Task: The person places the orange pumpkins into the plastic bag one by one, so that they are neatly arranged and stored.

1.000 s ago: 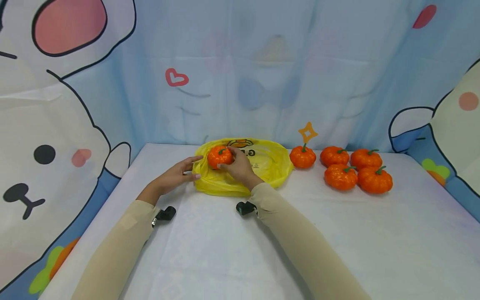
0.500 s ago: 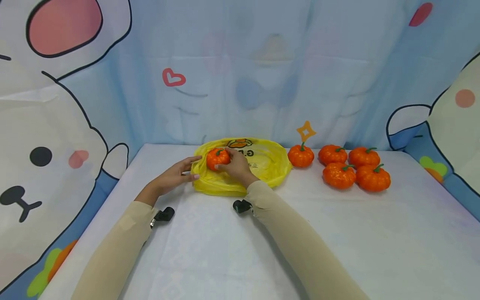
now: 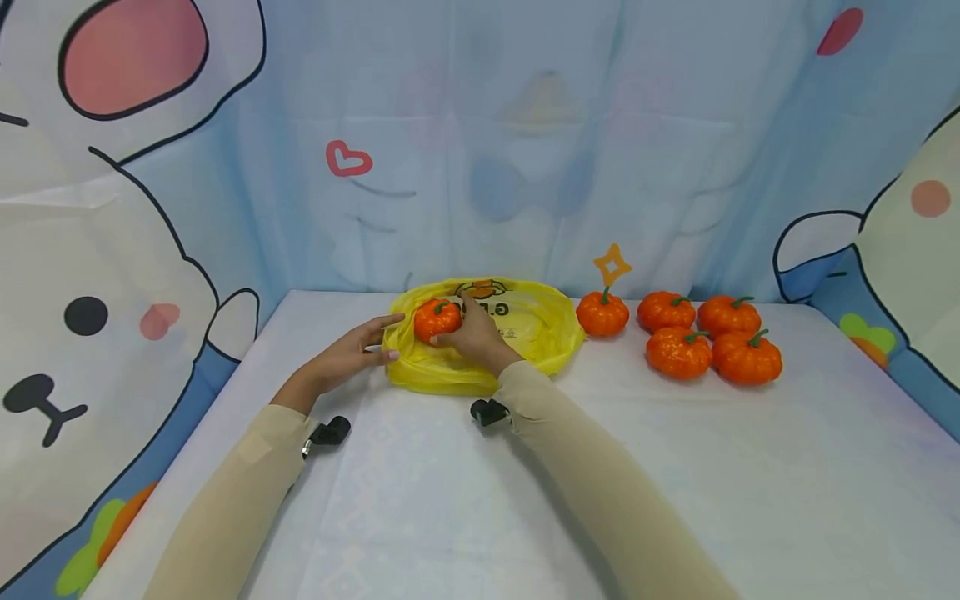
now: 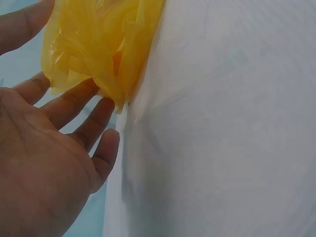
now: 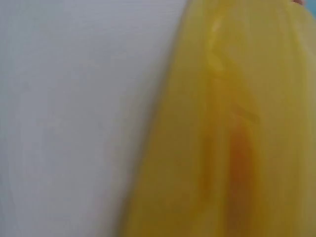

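Observation:
A yellow plastic bag point(image 3: 525, 350) lies at the back of the table, its mouth spread round a small orange toy pumpkin point(image 3: 435, 323) with a green stem. My right hand point(image 3: 478, 335) is beside that pumpkin, thumb at its front lower side and straight fingers just off its right side. My left hand point(image 3: 348, 354) has its fingers spread at the bag's left edge. In the left wrist view, fingertips of the left hand point(image 4: 44, 143) touch the crumpled bag point(image 4: 103, 44). The right wrist view is blurred; the bag point(image 5: 182, 163) fills much of it, with an orange shape showing through.
One toy pumpkin point(image 3: 603, 315) stands right beside the bag's right end. Several more pumpkins point(image 3: 678, 354) sit in a cluster farther right. A printed cloth point(image 3: 536, 183) hangs along the back edge of the white table point(image 3: 420, 500).
The pumpkin has sunk slightly lower in the bag's mouth. The right hand's fingers have shifted from the pumpkin's top right side to a little right of it. The left hand has stayed put.

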`<state>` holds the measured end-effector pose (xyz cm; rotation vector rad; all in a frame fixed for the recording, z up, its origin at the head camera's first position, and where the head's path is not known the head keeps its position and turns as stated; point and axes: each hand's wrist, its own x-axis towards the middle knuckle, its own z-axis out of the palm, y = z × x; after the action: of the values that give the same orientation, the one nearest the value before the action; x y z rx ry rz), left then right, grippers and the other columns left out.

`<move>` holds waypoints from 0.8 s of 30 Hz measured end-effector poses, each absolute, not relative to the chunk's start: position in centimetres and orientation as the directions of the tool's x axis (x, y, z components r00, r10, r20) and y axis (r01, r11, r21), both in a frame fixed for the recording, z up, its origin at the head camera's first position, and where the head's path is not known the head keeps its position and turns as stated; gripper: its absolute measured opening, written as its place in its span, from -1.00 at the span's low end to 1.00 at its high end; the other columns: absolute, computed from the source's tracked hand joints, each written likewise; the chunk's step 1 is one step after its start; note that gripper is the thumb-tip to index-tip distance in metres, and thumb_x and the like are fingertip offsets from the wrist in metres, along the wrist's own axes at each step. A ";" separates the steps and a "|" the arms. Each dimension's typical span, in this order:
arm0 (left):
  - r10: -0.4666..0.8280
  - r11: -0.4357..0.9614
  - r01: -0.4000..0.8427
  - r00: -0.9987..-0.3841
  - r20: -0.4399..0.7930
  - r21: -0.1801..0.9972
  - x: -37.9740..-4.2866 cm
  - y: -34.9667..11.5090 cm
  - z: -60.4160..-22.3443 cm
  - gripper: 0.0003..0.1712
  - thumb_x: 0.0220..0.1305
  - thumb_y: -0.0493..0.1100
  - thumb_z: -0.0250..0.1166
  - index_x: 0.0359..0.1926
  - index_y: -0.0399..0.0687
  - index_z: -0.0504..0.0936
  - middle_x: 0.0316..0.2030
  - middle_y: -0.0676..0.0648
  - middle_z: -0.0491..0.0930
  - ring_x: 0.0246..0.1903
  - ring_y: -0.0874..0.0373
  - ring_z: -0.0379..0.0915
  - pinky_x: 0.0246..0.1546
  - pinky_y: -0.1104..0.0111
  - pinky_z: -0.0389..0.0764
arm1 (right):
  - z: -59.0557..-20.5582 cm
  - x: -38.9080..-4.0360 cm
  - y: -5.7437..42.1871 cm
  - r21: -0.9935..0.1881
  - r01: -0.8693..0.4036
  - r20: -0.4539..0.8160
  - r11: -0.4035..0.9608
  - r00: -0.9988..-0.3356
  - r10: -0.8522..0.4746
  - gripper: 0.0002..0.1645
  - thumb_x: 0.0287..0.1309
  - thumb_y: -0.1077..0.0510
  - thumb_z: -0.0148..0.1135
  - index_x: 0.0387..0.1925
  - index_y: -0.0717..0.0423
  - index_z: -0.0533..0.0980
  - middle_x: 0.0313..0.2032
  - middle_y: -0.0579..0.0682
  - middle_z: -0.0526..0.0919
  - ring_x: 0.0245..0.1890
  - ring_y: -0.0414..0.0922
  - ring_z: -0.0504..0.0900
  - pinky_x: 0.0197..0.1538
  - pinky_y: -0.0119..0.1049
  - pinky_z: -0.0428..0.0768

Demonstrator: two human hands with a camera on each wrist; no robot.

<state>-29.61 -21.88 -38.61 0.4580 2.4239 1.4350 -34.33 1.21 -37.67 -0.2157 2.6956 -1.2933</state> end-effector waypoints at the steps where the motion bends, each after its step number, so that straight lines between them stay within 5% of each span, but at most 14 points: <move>1: 0.409 0.454 0.124 -0.909 -0.083 0.882 -29.6 -21.8 -38.6 -0.17 0.40 -0.06 0.22 0.56 0.16 0.02 0.53 -0.18 0.02 0.50 -0.18 -0.01 0.45 -0.22 0.00 | -37.3 -34.3 1.5 -0.772 -0.054 -0.099 0.633 -0.974 -0.203 0.20 0.08 0.05 0.47 0.56 0.02 -0.09 0.50 0.14 0.15 0.40 0.09 0.32 0.39 -0.05 0.40; 8: 0.404 0.458 0.111 -0.910 -0.096 0.882 -29.8 -21.6 -38.8 -0.17 0.39 -0.02 0.23 0.55 0.18 0.03 0.52 -0.19 0.06 0.50 -0.17 -0.01 0.44 -0.22 0.01 | -34.7 -33.4 5.9 -0.781 -0.024 -0.214 0.624 -0.929 -0.303 0.13 0.20 -0.06 0.36 0.58 -0.07 -0.13 0.53 0.16 0.05 0.29 0.15 0.47 0.12 -0.03 0.64; 15: 0.401 0.463 0.108 -0.911 -0.098 0.880 -29.5 -21.5 -38.9 -0.17 0.40 -0.02 0.22 0.56 0.16 0.02 0.52 -0.20 0.04 0.50 -0.19 -0.03 0.44 -0.24 -0.01 | -33.0 -30.1 13.7 -0.811 -0.202 0.052 0.549 -0.959 -0.277 -0.09 0.30 -0.02 0.26 0.54 -0.08 0.04 0.47 0.17 0.23 0.26 0.17 0.50 0.04 0.02 0.67; 21: 0.384 0.480 0.101 -0.918 -0.105 0.872 -29.4 -21.6 -38.8 -0.18 0.39 -0.01 0.23 0.55 0.22 0.04 0.52 -0.18 0.06 0.50 -0.17 -0.03 0.44 -0.23 0.00 | -33.7 -27.5 20.7 -0.665 -0.324 0.339 0.673 -0.934 -0.115 -0.30 0.32 0.06 0.24 0.42 0.05 0.28 0.25 0.24 0.49 0.09 0.21 0.58 -0.07 0.08 0.67; 24: 0.377 0.486 0.102 -0.921 -0.103 0.868 -29.5 -21.8 -38.8 -0.18 0.39 0.01 0.23 0.55 0.22 0.04 0.51 -0.18 0.07 0.50 -0.17 -0.03 0.45 -0.23 0.00 | -33.6 -26.9 23.8 -0.596 -0.273 0.350 0.755 -0.935 -0.062 -0.30 0.29 0.06 0.26 0.40 0.10 0.29 0.24 0.27 0.48 0.06 0.24 0.56 -0.08 0.11 0.65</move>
<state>-29.52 -21.81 -38.76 0.4064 2.4558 1.4057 -26.95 23.80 -33.55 -0.3169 3.2312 -1.1815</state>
